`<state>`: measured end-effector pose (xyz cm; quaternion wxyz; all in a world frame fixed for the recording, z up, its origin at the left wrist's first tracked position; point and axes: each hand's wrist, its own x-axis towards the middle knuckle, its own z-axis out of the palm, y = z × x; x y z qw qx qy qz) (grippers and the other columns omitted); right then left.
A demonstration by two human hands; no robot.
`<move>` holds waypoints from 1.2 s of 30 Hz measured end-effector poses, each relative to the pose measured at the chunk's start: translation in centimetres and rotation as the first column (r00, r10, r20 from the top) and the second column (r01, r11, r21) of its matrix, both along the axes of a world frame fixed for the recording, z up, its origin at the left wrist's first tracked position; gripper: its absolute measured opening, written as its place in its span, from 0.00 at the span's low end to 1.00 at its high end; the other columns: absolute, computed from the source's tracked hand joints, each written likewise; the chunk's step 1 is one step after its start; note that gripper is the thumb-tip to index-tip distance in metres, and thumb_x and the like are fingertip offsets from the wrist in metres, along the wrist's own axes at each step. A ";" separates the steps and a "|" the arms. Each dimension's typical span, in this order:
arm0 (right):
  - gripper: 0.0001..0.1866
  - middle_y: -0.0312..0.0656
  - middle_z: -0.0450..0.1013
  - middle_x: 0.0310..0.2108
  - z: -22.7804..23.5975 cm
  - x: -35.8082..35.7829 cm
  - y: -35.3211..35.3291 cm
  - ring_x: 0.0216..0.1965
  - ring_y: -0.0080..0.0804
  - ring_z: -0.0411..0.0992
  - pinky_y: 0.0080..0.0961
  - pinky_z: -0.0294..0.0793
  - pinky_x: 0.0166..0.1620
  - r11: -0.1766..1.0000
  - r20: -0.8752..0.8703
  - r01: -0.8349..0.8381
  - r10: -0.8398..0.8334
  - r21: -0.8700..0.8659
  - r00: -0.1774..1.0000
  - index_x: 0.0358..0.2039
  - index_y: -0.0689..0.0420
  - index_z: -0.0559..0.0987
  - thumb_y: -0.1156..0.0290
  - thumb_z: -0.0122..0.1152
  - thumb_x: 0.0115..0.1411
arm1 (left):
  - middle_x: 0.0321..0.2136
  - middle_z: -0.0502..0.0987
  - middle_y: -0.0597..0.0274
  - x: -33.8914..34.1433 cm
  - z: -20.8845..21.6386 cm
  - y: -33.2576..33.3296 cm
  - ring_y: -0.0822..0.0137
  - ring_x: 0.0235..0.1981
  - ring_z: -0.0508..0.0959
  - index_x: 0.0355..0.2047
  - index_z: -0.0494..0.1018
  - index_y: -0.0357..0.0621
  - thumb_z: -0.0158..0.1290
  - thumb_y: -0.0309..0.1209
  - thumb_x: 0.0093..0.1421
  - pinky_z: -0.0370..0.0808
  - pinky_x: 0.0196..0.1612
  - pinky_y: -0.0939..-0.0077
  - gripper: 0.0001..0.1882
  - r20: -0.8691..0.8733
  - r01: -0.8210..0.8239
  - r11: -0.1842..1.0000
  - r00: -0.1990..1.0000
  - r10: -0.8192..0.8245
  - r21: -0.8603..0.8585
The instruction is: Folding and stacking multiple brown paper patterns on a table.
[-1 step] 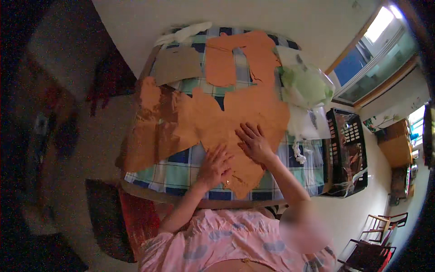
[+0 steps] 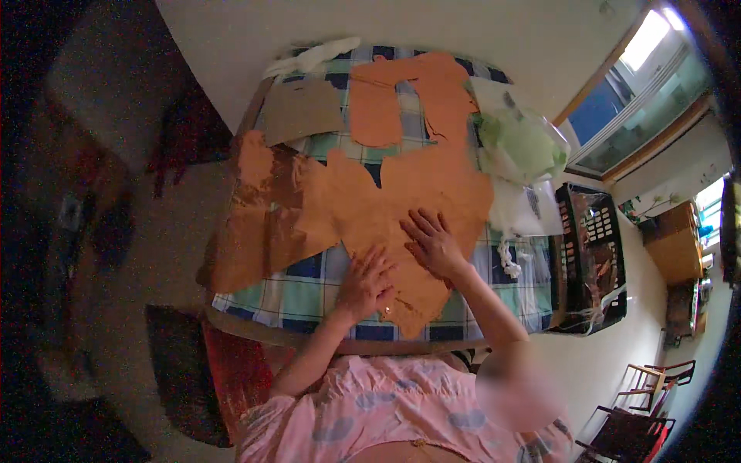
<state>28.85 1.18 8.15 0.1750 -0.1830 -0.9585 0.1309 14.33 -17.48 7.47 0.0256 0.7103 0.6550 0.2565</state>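
Two hands, left hand [image 2: 367, 282] and right hand [image 2: 434, 245], rest spread on the orange sheet [image 2: 432, 177]; its narrow tip points to the table [image 2: 309, 299]'s near edge, left hand being nearer.

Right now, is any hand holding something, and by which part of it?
Nothing appears held: the right hand lies spread on the orange sheet, the left hand over its edge.

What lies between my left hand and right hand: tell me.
The large orange sheet, seen in the head view: a stretch of it fills the gap between your left hand and right hand.
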 end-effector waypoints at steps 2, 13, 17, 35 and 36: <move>0.26 0.44 0.58 0.62 -0.1 0.0 -0.2 0.63 0.46 0.54 0.52 0.47 0.63 1.000 0.004 -0.004 0.004 0.014 1.000 0.59 0.48 0.66 0.60 0.54 0.59 | 0.56 0.66 0.52 0.1 0.1 0.1 0.48 0.60 0.61 0.51 0.71 0.49 0.53 0.40 0.56 0.53 0.63 0.48 0.22 0.003 -0.001 0.999 1.000 0.001 0.039; 0.28 0.44 0.57 0.63 -1.6 1.2 -0.1 0.65 0.45 0.51 0.50 0.44 0.64 0.999 0.049 -0.019 0.017 0.035 0.999 0.59 0.48 0.65 0.58 0.54 0.59 | 0.59 0.62 0.56 0.8 -1.6 0.4 0.52 0.61 0.59 0.51 0.71 0.53 0.55 0.41 0.53 0.56 0.60 0.48 0.24 -0.035 0.011 1.000 0.999 -0.012 -0.013; 0.27 0.46 0.57 0.63 -1.2 1.0 -0.1 0.65 0.46 0.51 0.50 0.44 0.64 0.997 0.076 -0.018 0.012 0.073 0.997 0.59 0.49 0.66 0.58 0.54 0.59 | 0.58 0.63 0.55 1.0 -2.4 0.2 0.53 0.60 0.61 0.51 0.71 0.51 0.56 0.39 0.53 0.57 0.60 0.48 0.24 -0.013 -0.008 1.000 1.000 0.008 -0.003; 0.29 0.41 0.59 0.62 -13.5 -9.1 20.9 0.64 0.39 0.53 0.39 0.55 0.59 0.770 -0.188 -0.059 0.228 0.635 0.955 0.57 0.52 0.68 0.71 0.52 0.52 | 0.45 0.72 0.46 -7.8 -9.4 25.4 0.49 0.47 0.71 0.40 0.71 0.36 0.38 0.33 0.62 0.68 0.49 0.60 0.16 0.339 -0.347 0.937 0.877 0.340 -0.041; 0.27 0.43 0.61 0.60 -13.4 -9.5 20.0 0.62 0.40 0.56 0.40 0.55 0.59 0.820 -0.165 -0.124 0.257 0.558 0.952 0.56 0.53 0.69 0.70 0.51 0.52 | 0.45 0.72 0.46 -7.9 -8.8 24.8 0.49 0.47 0.71 0.40 0.71 0.36 0.38 0.33 0.62 0.68 0.49 0.60 0.16 0.337 -0.363 0.931 0.872 0.355 -0.042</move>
